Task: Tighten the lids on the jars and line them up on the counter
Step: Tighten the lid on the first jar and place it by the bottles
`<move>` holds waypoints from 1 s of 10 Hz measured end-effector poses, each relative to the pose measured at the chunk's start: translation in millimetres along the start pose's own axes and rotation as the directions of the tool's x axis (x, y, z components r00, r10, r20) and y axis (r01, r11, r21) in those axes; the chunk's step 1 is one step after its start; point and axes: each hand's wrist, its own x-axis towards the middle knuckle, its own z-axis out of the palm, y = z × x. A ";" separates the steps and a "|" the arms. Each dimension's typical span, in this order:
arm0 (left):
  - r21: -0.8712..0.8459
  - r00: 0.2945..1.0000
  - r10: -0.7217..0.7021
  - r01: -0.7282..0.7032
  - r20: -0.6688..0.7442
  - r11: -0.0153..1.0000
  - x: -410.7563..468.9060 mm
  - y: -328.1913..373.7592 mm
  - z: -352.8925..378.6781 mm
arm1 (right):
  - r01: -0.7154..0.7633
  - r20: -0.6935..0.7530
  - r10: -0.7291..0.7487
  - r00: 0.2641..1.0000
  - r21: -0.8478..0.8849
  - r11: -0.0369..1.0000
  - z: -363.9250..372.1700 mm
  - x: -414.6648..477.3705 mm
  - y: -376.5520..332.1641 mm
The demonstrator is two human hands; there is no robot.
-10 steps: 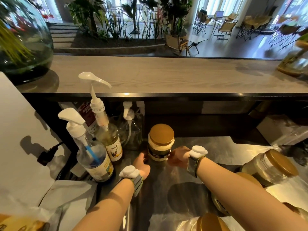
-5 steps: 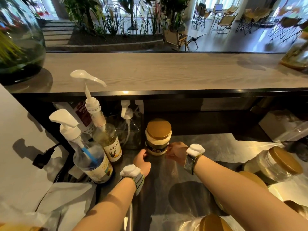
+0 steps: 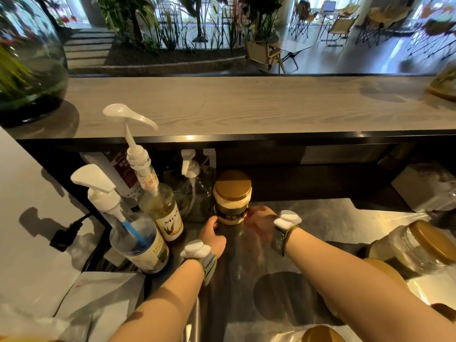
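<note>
Gold-lidded cream plastic jar (image 3: pixel 232 197) upright at the steel counter (image 3: pixel 308 218) back edge, beside pump bottles (image 3: pixel 158 206), left hand (image 3: pixel 213 236) and right hand (image 3: pixel 260 218) clasping its base, bare counter open rightward.

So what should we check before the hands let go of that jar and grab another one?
1. Jar standing upright on the steel counter: ok.
2. Gold lid sitting level on it: ok. Screwed tight: cannot tell.
3. Left hand and right hand both at the jar's base: ok.
4. Jar clear of the pump bottle beside it: cannot tell, they look very close.
5. Another jar ready: ok, the tilted jar waits at the right.
6. Free counter to the jar's right for the row: ok.
</note>
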 end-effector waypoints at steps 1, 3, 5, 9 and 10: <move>0.028 1.000 0.009 -0.009 0.000 1.000 6.0 -1.7 -0.9 | -0.034 -0.009 0.034 0.999 -0.006 0.999 0.9 -1.3 -3.2; 0.113 1.000 -0.004 0.001 0.031 0.994 7.7 2.6 -3.3 | -0.043 -0.008 0.044 0.999 0.056 0.997 1.4 -2.5 -3.3; 0.120 0.997 -0.027 0.018 0.072 0.993 3.3 13.6 -7.5 | -0.014 0.041 0.016 0.999 -0.053 0.998 -1.8 -21.8 -11.5; 0.176 0.971 0.231 -0.238 0.061 0.955 -71.8 39.5 -7.8 | 0.197 0.013 -0.200 0.980 -0.242 0.950 -22.2 -121.7 -20.5; 0.114 0.957 0.262 -0.276 0.128 0.954 -112.2 33.3 -5.7 | 0.205 0.004 -0.205 0.979 -0.092 0.974 -28.1 -166.8 -7.7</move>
